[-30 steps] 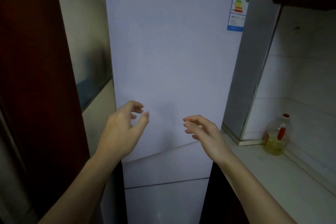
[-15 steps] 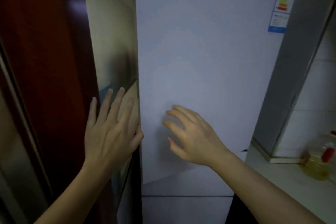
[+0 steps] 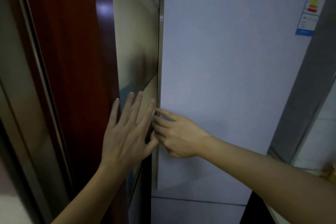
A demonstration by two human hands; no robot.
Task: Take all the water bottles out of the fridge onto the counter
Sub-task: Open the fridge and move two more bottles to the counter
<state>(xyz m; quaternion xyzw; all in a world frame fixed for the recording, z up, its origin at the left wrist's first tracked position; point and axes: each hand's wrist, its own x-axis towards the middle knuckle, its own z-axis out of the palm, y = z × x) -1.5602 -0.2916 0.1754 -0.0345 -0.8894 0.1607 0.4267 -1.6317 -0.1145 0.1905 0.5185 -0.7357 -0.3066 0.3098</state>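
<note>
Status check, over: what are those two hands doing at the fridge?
Left hand flat, fingers straight, beside door edge. Right hand fingertips hooked at fridge door left edge. Door shut, no bottles visible.

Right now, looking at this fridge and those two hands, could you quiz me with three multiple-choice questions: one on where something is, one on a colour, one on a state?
1. Where are the right hand's fingertips?
A. At the left edge of the fridge door
B. On the energy label
C. On the counter

2. What colour is the panel left of the fridge?
A. Green
B. Dark red-brown
C. Yellow

3. What state is the fridge door in?
A. Wide open
B. Removed
C. Shut, or barely cracked

Answers:
1. A: its fingers reach the door's left edge, beside the left hand.
2. B: the glossy panel shows dark red-brown.
3. C: the door's front faces the camera and no interior or bottles show.
</note>
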